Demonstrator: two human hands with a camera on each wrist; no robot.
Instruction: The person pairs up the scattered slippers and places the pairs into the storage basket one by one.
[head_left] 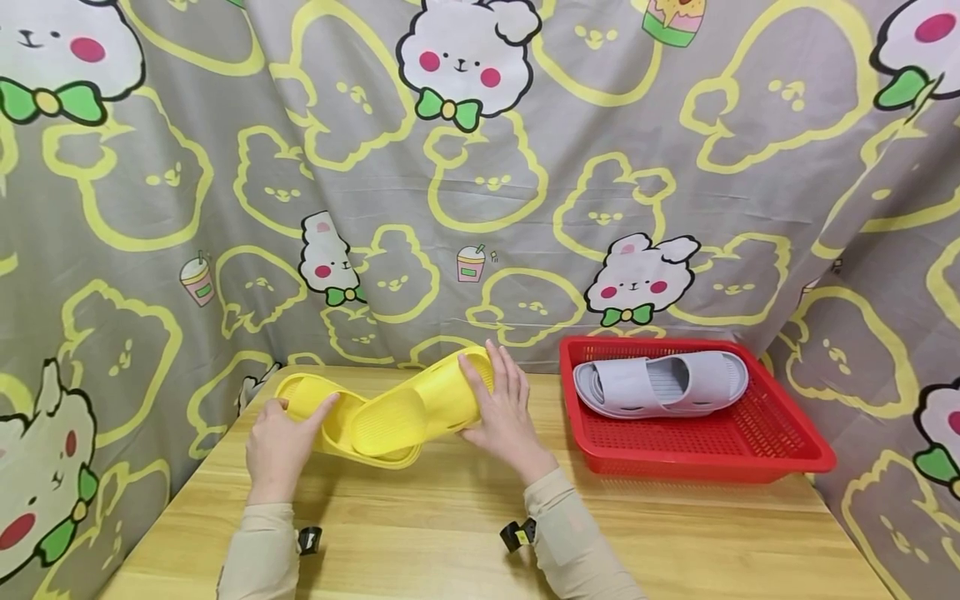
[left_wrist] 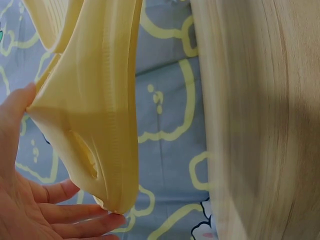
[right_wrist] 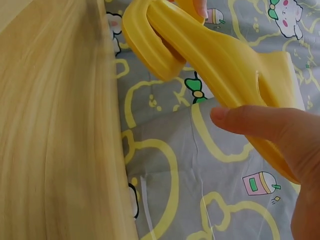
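Note:
Two yellow slippers are held above the table, their heel ends overlapping. My left hand (head_left: 279, 450) grips the left slipper (head_left: 306, 397) near its toe, thumb on the strap's edge and fingers along the far side. Around the toe of the right slipper (head_left: 448, 392), my right hand (head_left: 508, 414) holds on with fingers over the top and thumb below. That slipper is tilted, toe raised, its heel lying over the left slipper's footbed. In the left wrist view the strap of the left slipper (left_wrist: 95, 105) shows a slot. The right wrist view shows the right slipper's sole edge (right_wrist: 210, 60) above the thumb.
On the right of the wooden table (head_left: 420, 533) stands a red plastic basket (head_left: 697, 461) with a pair of grey slippers (head_left: 626, 387) inside. A grey curtain (head_left: 480, 200) with yellow cartoon outlines hangs behind the table and at both sides.

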